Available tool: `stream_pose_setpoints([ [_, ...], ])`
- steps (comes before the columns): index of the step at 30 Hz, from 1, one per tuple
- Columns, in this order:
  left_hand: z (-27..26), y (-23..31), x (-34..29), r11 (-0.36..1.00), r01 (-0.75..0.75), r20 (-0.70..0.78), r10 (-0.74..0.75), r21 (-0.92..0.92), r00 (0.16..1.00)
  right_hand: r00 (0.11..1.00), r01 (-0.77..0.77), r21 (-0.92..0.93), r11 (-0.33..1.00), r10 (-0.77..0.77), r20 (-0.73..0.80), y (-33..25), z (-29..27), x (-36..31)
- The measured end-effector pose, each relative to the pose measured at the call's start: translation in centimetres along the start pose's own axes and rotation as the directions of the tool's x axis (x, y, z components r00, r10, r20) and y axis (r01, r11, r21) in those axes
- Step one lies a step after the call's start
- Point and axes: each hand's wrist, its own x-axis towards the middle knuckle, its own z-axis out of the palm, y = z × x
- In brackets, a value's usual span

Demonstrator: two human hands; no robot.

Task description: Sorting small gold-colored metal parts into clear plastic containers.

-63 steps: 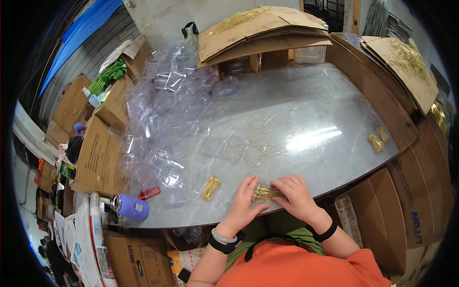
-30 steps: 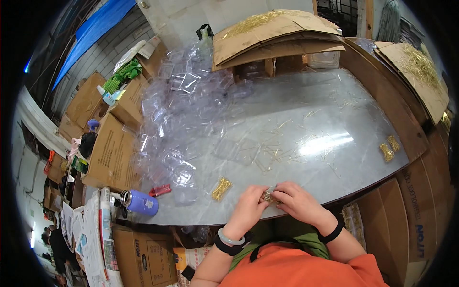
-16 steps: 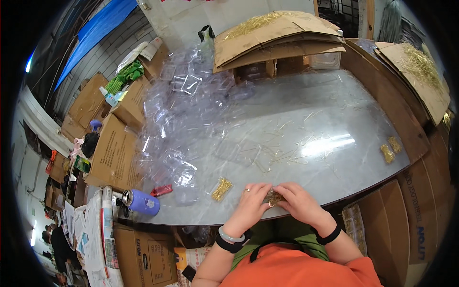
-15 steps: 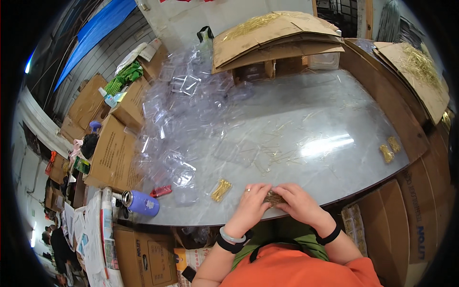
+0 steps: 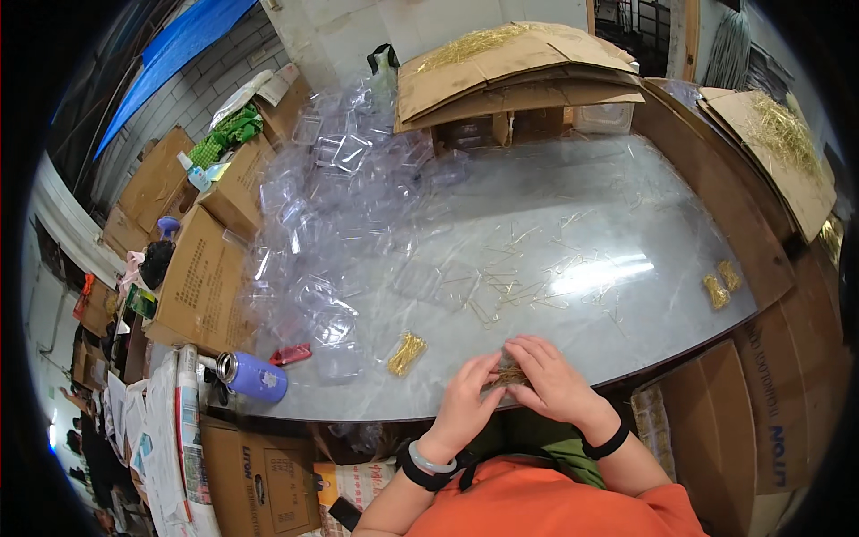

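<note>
My left hand (image 5: 467, 398) and my right hand (image 5: 550, 380) meet at the table's near edge. Between their fingers they hold a bundle of thin gold-coloured wire pieces (image 5: 510, 374), mostly covered by the fingers. Both hands are curled round it from either side. To the left of my left hand lies a gold bundle (image 5: 407, 353), narrower at its middle. Two similar bundles (image 5: 715, 291) rest near the table's right edge. Loose gold wire pieces (image 5: 514, 286), some bent like hooks, are scattered beyond my hands.
Transparent plastic boxes (image 5: 331, 215) are heaped over the table's left side. A purple bottle (image 5: 259, 376) and a red tool-like object (image 5: 291, 354) stand or lie near the left front. Cardboard sheets with gold wires (image 5: 519, 67) cover the back; cardboard (image 5: 716, 179) walls the right side.
My right hand's fingers have lifted and spread a little over the bundle, and my left hand has turned slightly. The whole view has shifted a little; the table items stay put.
</note>
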Motion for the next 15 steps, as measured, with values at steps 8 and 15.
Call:
stream_pose_setpoints([
  [8,-0.1,-1.3,-0.1,0.913,-0.117,-0.127,0.179,0.390,0.976,1.000,-0.026,-0.015,1.000,0.026,0.016,1.3,1.1,-0.6],
  [15,-0.5,-1.3,0.1,0.950,-0.005,-0.133,0.049,0.314,0.990,1.000,-0.006,-0.159,0.987,0.004,-0.017,-0.6,0.7,0.1],
])
